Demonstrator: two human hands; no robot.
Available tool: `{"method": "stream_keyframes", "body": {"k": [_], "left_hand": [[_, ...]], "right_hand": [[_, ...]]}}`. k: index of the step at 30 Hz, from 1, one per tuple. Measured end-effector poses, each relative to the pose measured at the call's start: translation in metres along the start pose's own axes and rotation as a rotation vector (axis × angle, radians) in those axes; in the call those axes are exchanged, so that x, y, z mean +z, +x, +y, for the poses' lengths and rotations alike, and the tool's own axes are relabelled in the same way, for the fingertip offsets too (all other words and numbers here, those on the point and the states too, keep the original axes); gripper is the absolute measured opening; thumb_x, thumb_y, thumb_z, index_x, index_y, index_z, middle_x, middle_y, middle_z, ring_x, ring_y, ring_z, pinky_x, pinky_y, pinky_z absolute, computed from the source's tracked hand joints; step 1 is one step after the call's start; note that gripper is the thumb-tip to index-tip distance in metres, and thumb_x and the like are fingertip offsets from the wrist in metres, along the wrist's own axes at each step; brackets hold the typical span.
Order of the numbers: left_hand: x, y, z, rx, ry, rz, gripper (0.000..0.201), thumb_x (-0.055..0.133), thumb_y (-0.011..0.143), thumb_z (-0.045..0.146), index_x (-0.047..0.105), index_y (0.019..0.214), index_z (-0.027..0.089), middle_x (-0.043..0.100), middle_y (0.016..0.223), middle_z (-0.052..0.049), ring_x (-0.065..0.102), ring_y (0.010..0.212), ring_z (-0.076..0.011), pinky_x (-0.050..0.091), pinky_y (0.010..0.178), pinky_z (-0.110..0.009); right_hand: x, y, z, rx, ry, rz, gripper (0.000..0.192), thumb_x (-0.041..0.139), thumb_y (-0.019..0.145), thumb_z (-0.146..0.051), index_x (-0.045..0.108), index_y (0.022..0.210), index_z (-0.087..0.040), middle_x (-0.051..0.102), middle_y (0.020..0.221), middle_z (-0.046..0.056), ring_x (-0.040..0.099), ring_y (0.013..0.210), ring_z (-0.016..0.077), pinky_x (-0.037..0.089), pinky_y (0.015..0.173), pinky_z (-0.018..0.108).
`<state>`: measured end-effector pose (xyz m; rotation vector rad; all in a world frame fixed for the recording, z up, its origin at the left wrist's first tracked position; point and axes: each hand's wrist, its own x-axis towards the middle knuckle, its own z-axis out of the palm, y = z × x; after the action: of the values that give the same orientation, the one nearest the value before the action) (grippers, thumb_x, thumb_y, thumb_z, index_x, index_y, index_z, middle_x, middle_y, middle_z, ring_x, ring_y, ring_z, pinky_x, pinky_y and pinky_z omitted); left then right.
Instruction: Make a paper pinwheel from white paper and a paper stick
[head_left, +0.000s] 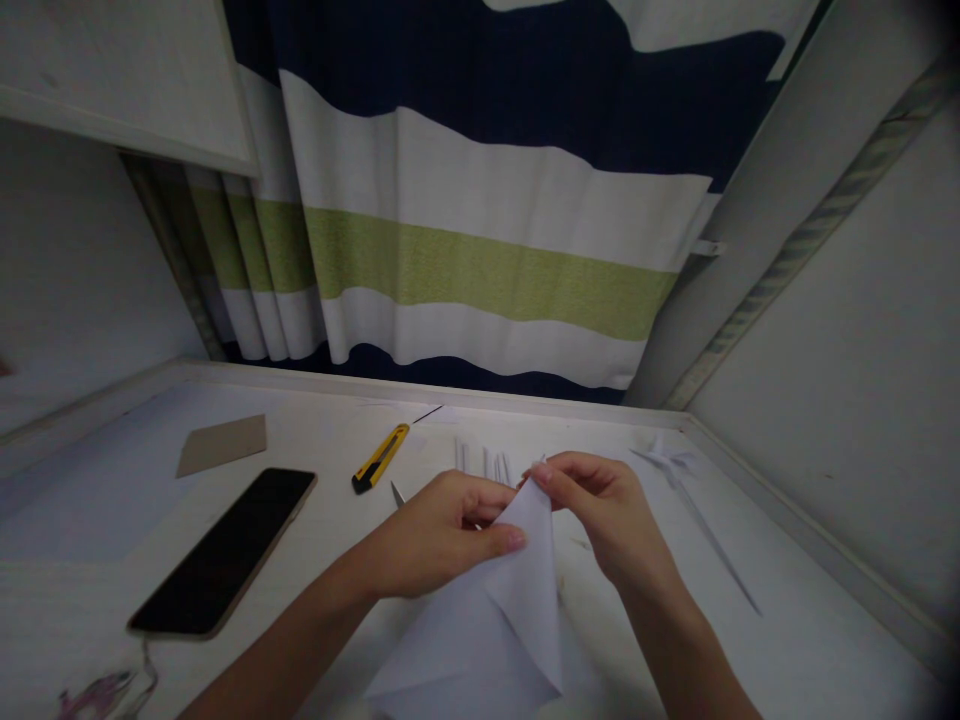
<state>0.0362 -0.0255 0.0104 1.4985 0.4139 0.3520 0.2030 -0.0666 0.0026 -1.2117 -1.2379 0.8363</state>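
A sheet of white paper [487, 640], folded to a narrow point at its top, is held up above the table between both hands. My left hand [457, 520] grips its left edge, thumb on the near face and fingers behind. At the pointed tip, my right hand [589, 490] pinches the paper between thumb and fingers. Behind the hands lie several thin white paper strips or rolls [495, 465], partly covered. A pointed metal tip [397, 493] sticks out beside my left hand; the rest of it is hidden.
A yellow utility knife [381, 458] lies behind my left hand. Further left are a black phone [225, 550] with a charm strap and a piece of brown cardboard [223, 445]. A paper pinwheel-like piece on a thin stick [712, 535] lies right. A striped curtain [480, 250] hangs behind the table.
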Motion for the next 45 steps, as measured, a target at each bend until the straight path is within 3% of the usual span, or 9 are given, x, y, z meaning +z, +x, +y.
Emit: {"method": "stream_keyframes", "body": {"k": [11, 19, 28, 39, 45], "left_hand": [[0.0009, -0.0011, 0.0003, 0.014, 0.077, 0.016, 0.018, 0.051, 0.079, 0.017, 0.066, 0.089, 0.017, 0.061, 0.068, 0.004, 0.046, 0.048, -0.0032, 0.033, 0.048, -0.013], [-0.0002, -0.0014, -0.0034, -0.007, 0.093, 0.015, 0.015, 0.05, 0.079, 0.021, 0.062, 0.081, 0.013, 0.062, 0.074, -0.001, 0.056, 0.066, -0.0119, 0.036, 0.051, -0.016], [0.0027, -0.0018, 0.0007, -0.011, -0.02, -0.019, 0.018, 0.051, 0.079, 0.019, 0.066, 0.088, 0.016, 0.062, 0.071, 0.002, 0.051, 0.057, -0.006, 0.037, 0.053, -0.014], [0.0027, -0.0029, 0.0011, -0.033, 0.029, 0.043, 0.018, 0.052, 0.078, 0.022, 0.067, 0.086, 0.015, 0.064, 0.071, 0.001, 0.054, 0.059, -0.0099, 0.036, 0.052, -0.016], [0.0018, -0.0033, 0.0001, 0.009, -0.001, 0.038, 0.018, 0.05, 0.078, 0.015, 0.067, 0.084, 0.016, 0.061, 0.066, 0.004, 0.048, 0.051, -0.0051, 0.035, 0.049, -0.014]], "right_hand": [[0.0002, -0.0006, -0.0026, 0.012, 0.028, 0.011, 0.013, 0.068, 0.067, -0.03, 0.069, 0.059, -0.019, 0.063, 0.053, -0.001, 0.053, 0.049, 0.0098, 0.046, 0.047, 0.02], [0.0012, 0.0002, -0.0022, 0.015, 0.055, 0.027, 0.015, 0.069, 0.066, -0.028, 0.067, 0.054, -0.019, 0.06, 0.047, -0.003, 0.051, 0.044, 0.0073, 0.045, 0.043, 0.017], [0.0012, 0.0002, 0.0029, 0.018, 0.112, 0.0, 0.016, 0.066, 0.07, -0.03, 0.068, 0.06, -0.017, 0.062, 0.055, 0.0, 0.054, 0.051, 0.0108, 0.045, 0.045, 0.019], [-0.0022, 0.0023, -0.0022, -0.017, 0.134, -0.004, 0.023, 0.054, 0.078, -0.035, 0.07, 0.072, -0.019, 0.067, 0.075, 0.004, 0.057, 0.06, 0.0132, 0.048, 0.049, 0.022], [0.0021, 0.0002, -0.0035, 0.006, 0.051, -0.054, 0.013, 0.068, 0.068, -0.029, 0.068, 0.064, -0.018, 0.064, 0.059, 0.0, 0.054, 0.055, 0.0117, 0.043, 0.051, 0.022]]}}
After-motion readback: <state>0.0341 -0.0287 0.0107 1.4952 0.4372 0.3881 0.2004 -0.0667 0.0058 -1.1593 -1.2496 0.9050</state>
